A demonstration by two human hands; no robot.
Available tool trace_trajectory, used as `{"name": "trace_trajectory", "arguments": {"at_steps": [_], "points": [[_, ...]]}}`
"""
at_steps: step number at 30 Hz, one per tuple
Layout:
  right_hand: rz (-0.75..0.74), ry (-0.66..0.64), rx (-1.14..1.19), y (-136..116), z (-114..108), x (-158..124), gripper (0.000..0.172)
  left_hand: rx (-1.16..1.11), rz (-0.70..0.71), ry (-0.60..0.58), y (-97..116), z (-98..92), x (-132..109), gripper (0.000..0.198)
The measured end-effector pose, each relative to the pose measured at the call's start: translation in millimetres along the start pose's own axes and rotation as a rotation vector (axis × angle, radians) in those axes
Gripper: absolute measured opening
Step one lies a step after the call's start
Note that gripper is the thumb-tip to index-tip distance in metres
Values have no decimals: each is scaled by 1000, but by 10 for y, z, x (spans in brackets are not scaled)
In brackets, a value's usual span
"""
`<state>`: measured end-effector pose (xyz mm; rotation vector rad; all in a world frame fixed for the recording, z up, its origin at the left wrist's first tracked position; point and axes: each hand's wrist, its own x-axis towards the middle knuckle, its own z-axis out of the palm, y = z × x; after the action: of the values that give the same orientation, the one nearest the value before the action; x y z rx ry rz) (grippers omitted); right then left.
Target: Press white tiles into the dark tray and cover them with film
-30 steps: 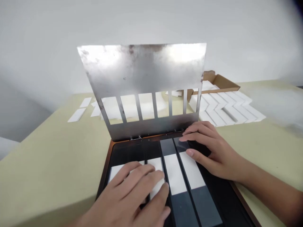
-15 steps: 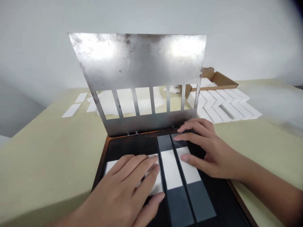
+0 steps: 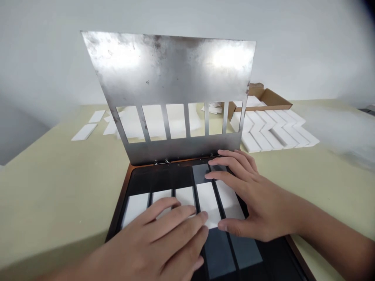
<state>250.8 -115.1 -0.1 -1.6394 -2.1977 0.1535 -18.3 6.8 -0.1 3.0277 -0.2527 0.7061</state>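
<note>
A black tray (image 3: pixel 149 180) with a brown edge lies before me, its hinged metal plate (image 3: pixel 172 70) standing raised at the far side. Several white cards (image 3: pixel 207 203) rest side by side in the tray's slots. Dark grey strips (image 3: pixel 219 249) show above and below the two rightmost cards. My left hand (image 3: pixel 170 238) lies over the middle cards, fingers stretched out, fingertips at the fourth card from the left. My right hand (image 3: pixel 246 191) is spread over the rightmost card, its thumb at that card's lower edge and its fingers toward the upper grey strips.
Behind the plate on the right, folded white stacks (image 3: pixel 278 132) stand in front of a cardboard box (image 3: pixel 275 99). Loose white cards (image 3: pixel 84 132) lie at the far left of the pale yellow table (image 3: pixel 52 187). Rectangular windows pierce the raised plate.
My left hand has slid right and toward me, uncovering cards on the left. My right thumb has moved down to the lower edge of the rightmost card. The view has shifted slightly.
</note>
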Motion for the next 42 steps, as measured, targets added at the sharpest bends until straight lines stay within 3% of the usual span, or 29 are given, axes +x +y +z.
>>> {"name": "trace_trajectory", "arguments": {"at_steps": [6,14,19,23,31,37,42], "points": [[3,-38,-10,2,2,11,77,7,-40,9,-13,10,21,25],[7,-50,14,-5,-2,17,78,13,102,19,-50,-19,-20,18],[3,-33,22,-18,-3,12,74,4,4,-31,78,36,-139,25],[1,-36,28,-20,-5,7,72,-33,31,-66,92,25,-146,31],[-1,-31,31,-10,-4,7,72,-37,34,-47,56,10,-98,20],[-5,-25,33,-8,4,5,72,-71,45,-72,64,9,-140,35],[3,8,59,-23,-26,21,72,-63,52,-70,51,23,-131,32]]}}
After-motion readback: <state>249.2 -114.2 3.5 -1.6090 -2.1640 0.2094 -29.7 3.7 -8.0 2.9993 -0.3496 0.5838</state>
